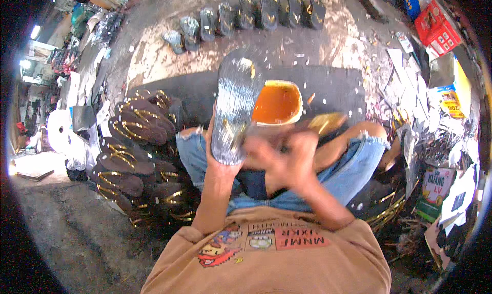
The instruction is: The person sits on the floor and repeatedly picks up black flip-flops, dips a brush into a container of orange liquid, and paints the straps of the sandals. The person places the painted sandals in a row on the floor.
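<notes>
My left hand (221,167) holds a shoe sole (237,102) upright from below and behind. Its face looks wet and shiny, with a small gold mark near each end. Most of the left fingers are hidden behind it. My right hand (287,155) is smeared by motion beside the sole's lower right edge; whether it holds anything cannot be made out. Just beyond my hands stands a tub (279,122) of orange-amber liquid with a pale rim. A blurred brown and gold thing (325,124) lies between the tub and my right knee.
A pile of dark sandals with gold straps (133,135) lies at my left. Several soles (269,12) stand in a curved row at the far side. At right are a red box (436,28), a blue-yellow carton (452,84) and a metal can (435,189). A dark mat (333,89) lies ahead.
</notes>
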Demonstrator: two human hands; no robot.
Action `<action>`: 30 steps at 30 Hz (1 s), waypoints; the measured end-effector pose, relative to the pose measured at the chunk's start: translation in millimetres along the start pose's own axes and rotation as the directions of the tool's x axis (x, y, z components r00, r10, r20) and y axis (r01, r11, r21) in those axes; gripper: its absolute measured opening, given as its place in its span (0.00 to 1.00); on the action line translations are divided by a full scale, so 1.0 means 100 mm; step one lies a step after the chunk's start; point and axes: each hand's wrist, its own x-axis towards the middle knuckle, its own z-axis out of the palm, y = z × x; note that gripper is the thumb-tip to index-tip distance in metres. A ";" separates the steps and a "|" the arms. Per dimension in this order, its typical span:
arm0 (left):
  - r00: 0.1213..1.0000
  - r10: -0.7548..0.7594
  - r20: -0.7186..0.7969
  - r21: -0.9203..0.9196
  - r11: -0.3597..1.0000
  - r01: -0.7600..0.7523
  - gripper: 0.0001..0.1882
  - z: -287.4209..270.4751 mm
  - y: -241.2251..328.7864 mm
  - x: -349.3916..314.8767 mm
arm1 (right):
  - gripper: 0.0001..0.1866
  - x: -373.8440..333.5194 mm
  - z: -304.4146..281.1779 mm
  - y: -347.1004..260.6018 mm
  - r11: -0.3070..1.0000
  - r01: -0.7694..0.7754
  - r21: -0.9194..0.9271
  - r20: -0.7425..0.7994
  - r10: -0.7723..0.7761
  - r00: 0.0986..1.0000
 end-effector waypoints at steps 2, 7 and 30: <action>0.976 -0.065 0.208 -0.056 0.995 0.078 0.23 -0.02 0.01 -0.07 | 0.14 0.03 -0.09 0.00 0.990 -0.119 -0.070 0.017 0.121 0.993; 0.998 0.002 0.067 -0.020 1.000 0.000 0.28 0.14 0.00 -0.11 | 0.15 0.13 -0.11 0.10 0.948 0.175 -0.264 -0.106 -0.209 0.972; 0.879 0.466 -0.106 0.332 0.849 -0.410 0.22 0.26 1.39 0.68 | 0.02 0.32 -0.34 0.25 0.961 -0.217 0.169 -0.214 0.251 0.944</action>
